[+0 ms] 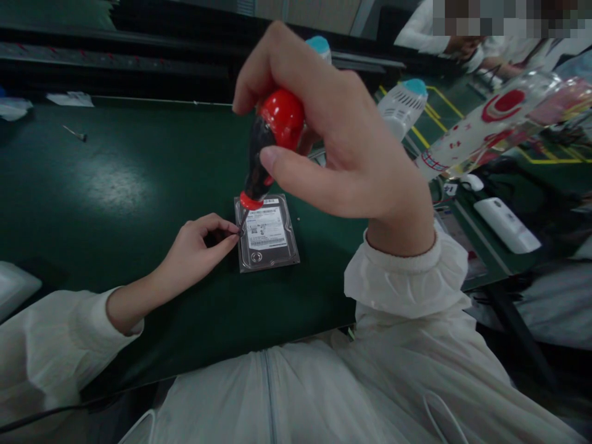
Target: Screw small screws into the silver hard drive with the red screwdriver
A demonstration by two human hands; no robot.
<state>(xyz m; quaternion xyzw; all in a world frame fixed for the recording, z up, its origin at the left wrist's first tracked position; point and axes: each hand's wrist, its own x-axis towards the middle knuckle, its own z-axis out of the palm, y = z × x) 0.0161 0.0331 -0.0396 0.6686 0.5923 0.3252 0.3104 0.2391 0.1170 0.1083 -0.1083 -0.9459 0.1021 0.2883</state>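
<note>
A hard drive (267, 231) with a white label lies flat on the green table. My right hand (342, 135) is wrapped round the red and black handle of a screwdriver (261, 148), held tilted above the drive. The shaft runs down to the drive's left edge. There, the thumb and forefinger of my left hand (198, 243) are pinched together right at the screwdriver's tip. Whatever lies between those fingertips is too small and too hidden to name.
A small tool or screw-like piece (76, 134) lies at the back left, near scraps of clear plastic (69, 99). On the right stand a patterned clear bottle (490, 117) and a white device with a blue top (404, 105). Other people sit at the upper right.
</note>
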